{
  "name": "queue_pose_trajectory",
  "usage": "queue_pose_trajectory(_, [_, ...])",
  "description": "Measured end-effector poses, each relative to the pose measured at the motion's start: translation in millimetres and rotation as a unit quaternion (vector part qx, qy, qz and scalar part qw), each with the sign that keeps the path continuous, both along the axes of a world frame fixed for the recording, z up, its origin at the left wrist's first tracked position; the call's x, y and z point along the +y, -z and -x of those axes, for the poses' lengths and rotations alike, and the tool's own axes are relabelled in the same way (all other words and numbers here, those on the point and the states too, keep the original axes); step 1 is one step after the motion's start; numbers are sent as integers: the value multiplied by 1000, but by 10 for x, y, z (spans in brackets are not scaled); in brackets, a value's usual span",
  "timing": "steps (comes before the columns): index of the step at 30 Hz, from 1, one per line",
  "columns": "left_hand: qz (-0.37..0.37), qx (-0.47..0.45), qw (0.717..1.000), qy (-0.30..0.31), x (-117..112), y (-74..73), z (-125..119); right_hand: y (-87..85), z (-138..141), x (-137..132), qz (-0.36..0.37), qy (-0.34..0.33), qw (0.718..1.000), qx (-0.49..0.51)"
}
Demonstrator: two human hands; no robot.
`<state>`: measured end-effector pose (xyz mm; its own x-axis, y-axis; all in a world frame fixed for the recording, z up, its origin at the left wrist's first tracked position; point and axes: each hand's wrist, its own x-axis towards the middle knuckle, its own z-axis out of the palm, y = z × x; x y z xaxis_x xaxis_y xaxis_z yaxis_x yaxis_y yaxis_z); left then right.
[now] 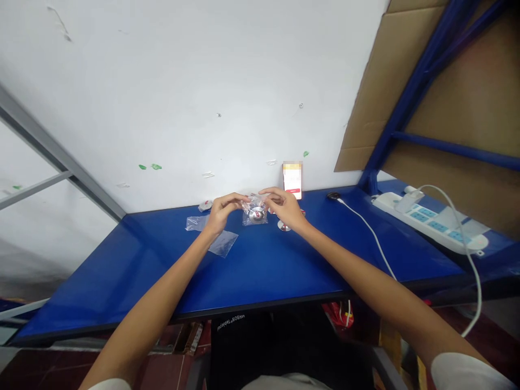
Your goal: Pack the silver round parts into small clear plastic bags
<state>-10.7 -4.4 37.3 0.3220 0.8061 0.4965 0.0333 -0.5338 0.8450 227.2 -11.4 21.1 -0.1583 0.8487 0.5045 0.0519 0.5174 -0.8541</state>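
Between my hands is a clear plastic bag (248, 219) with a round, shiny metal piece (257, 215) inside, marked with a red spot. My left hand (224, 210) pinches the bag's upper left edge. At its upper right edge, my right hand (284, 207) pinches the bag too. Flat clear bags (223, 244) lie on the table beside and below my left hand. Another small wrapped piece (205, 206) rests behind that hand. A shiny round metal piece (283, 225) stands under my right hand, partly hidden by it.
On the blue table (260, 271), a phone (292, 180) leans upright against the wall. A black charging puck (333, 195) with a white cable lies to the right. A white power strip (430, 223) sits near the blue metal frame (406, 103).
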Motion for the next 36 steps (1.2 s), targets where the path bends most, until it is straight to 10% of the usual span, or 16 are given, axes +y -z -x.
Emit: queue_pose_trajectory(36, [17, 51, 998, -42, 38, 135, -94, 238, -7, 178, 20, 1, 1000, -24])
